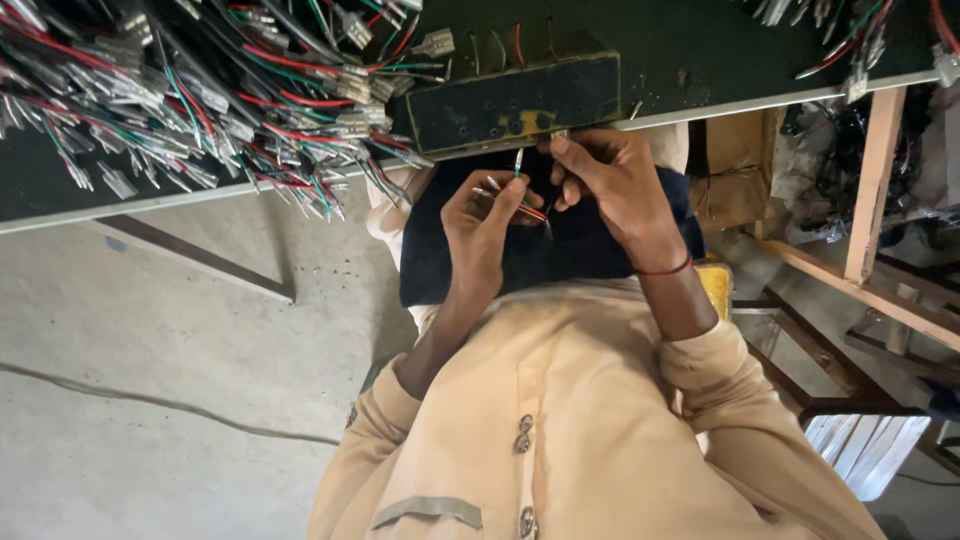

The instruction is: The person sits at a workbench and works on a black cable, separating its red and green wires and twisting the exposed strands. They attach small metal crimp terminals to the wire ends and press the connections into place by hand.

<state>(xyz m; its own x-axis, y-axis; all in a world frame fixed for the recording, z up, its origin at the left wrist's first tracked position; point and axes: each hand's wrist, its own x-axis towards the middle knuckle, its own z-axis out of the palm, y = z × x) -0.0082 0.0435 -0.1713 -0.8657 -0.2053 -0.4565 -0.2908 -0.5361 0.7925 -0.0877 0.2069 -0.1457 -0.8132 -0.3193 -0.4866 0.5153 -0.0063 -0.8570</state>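
My left hand holds a small bundle of thin wires, red, green and white, with metal tips. One green wire end sticks up between the two hands. My right hand, with a red band on the wrist, pinches the wires from the other side, fingers closed on them. Both hands sit just below a dark rectangular block with holes that is fixed at the edge of the dark green table. A dark cloth lies on my lap under the hands.
A large heap of red, green and black wires with pale connectors covers the table's left part. More wires lie at the top right. A wooden frame stands at the right above a white slatted object. Grey concrete floor lies at the left.
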